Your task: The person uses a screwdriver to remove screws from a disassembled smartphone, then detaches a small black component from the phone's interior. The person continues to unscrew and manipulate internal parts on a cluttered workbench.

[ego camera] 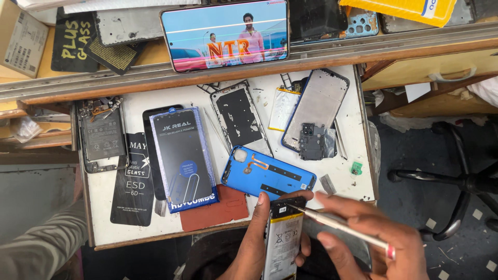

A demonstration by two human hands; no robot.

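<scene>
Nearest me, my left hand point(259, 243) grips an opened phone point(282, 238) by its edges, battery exposed; it looks light, stiff and fragile. My right hand point(373, 238) pinches tweezers point(337, 224) touching its top. Beyond lies a blue back cover point(267, 173) on the white tray point(104, 207).

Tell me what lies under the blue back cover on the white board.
Under the blue back cover, only the white board and a red mat's corner show; anything beneath its middle is hidden.
</scene>
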